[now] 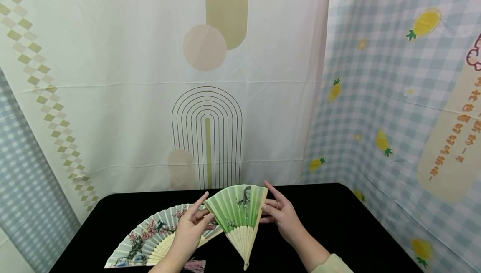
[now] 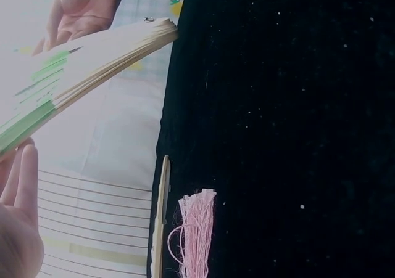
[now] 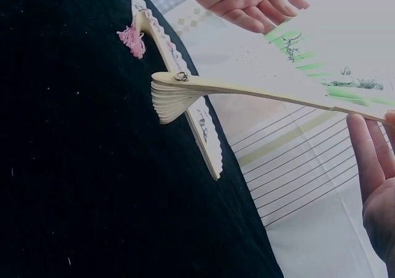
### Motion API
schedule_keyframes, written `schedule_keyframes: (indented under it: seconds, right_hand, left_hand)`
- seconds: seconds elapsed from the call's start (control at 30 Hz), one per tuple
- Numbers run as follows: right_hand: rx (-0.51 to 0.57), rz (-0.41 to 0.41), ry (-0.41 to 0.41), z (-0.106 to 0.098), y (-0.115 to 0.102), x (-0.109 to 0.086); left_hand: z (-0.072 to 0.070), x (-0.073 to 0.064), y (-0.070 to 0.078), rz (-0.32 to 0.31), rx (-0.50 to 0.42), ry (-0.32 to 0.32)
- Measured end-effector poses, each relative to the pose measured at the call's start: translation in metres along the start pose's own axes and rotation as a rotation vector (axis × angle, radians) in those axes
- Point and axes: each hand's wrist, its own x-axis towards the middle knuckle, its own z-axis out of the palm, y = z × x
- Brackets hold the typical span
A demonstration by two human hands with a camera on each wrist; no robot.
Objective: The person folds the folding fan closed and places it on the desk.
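A green folding fan with a dark plant print is partly spread between the two hands, its pale ribs narrowing to the pivot on the near side. My left hand holds its left edge, thumb in front and other fingers behind. At the right edge, my right hand grips the outer rib, the index finger reaching up along it. Beneath the left forearm lies a white folding fan, spread wide, painted with pink blossoms and a blue bird. The left hand and arm hide part of it.
A pink tassel lies by the white fan's near end. The black tabletop has rounded far corners. Behind it hangs a pale patterned cloth; at the right is a blue checked curtain with pineapples.
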Motion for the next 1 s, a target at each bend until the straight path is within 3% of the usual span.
schedule_keyframes:
  seconds: [0.47,0.67,1.0]
  right_hand:
    - [-0.006,0.027,0.012,0.0007,-0.0016,-0.0014]
    - [-0.003,-0.004,-0.020,0.0008,-0.0028,-0.0020]
    - [0.010,-0.019,-0.038,0.0021,-0.0029,-0.0011]
  left_hand:
    - [0.0030,0.0005,0.0028,0.001,-0.006,-0.037]
    - [0.0030,0.0011,0.0023,-0.005,0.010,-0.054]
    - [0.0045,0.0031,0.0039,-0.015,0.048,-0.028]
